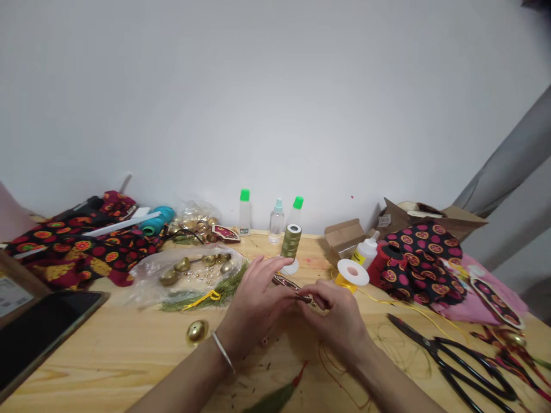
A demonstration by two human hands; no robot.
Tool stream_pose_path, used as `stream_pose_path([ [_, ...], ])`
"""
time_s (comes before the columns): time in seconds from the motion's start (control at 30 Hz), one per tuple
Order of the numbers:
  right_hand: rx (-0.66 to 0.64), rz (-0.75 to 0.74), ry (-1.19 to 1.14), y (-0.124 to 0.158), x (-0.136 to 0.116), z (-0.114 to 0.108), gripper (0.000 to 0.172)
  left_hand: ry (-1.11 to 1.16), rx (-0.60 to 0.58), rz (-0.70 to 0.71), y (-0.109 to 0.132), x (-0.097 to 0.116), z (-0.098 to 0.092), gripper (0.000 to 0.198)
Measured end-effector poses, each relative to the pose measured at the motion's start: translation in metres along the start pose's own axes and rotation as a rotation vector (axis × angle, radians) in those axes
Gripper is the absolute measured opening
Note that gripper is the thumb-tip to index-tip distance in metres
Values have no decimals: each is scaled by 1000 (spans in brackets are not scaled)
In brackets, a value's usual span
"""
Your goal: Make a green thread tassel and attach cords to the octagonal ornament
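A small flat patterned fabric piece (286,281), dark with a pale edge, is held up between both hands above the table. My left hand (258,295) is closed round its left side, thumb along the near edge. At the piece's right end, my right hand (333,310) pinches with thumb and forefinger; fingers cover much of that end. A thin reddish cord (333,367) lies on the table below my right hand. Under the hands is a green tassel (275,401) with a red tip. A brass bell (197,331) sits left of my left wrist.
Black scissors (447,355) lie at right, near a yellow thread spool (353,272) and glue bottle (365,251). Behind the hands stand an olive thread cone (291,241) and a clear bottle (276,223). A plastic bag of bells (146,272) and a phone (47,332) are at left.
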State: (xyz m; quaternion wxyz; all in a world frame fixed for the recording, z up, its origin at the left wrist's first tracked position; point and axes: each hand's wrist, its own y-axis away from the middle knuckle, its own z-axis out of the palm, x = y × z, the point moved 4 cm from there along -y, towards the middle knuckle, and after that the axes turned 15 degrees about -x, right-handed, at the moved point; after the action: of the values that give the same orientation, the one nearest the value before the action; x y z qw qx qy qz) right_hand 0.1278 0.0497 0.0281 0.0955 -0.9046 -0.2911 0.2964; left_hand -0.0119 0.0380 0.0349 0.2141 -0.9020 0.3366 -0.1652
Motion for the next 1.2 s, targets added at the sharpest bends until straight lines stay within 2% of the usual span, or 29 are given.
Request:
stream_pose_path([
  [0.3, 22, -22, -21, -2, 0, -3, 10, -59, 36, 13, 1, 2, -1, 12],
  [0.43, 4, -40, 11, 0, -1, -3, 10, -41, -14, 8, -1, 4, 1, 12],
  [0.63, -35, -77, 31, 2, 2, 1, 14, 176, -52, -62, 0, -5, -3, 13],
  [0.8, -92, -101, -4, 2, -1, 1, 16, 487, -61, -196, 4, -12, -2, 11],
  [0.93, -159, -51, -180, 0, 1, 2, 19, 891, -93, -325, 6, -13, 3, 9],
  [1.03, -233, 64, -479, -2, 9, 7, 22, 1155, -100, -371, 5, -11, 2, 10],
  [1.1, -245, 149, -669, -4, 15, 8, 24, 1216, -91, -386, 3, -10, -3, 12],
  [1.2, -215, 213, -824, -7, 21, 4, 26, 1209, -45, -386, -1, -9, -15, 12],
])
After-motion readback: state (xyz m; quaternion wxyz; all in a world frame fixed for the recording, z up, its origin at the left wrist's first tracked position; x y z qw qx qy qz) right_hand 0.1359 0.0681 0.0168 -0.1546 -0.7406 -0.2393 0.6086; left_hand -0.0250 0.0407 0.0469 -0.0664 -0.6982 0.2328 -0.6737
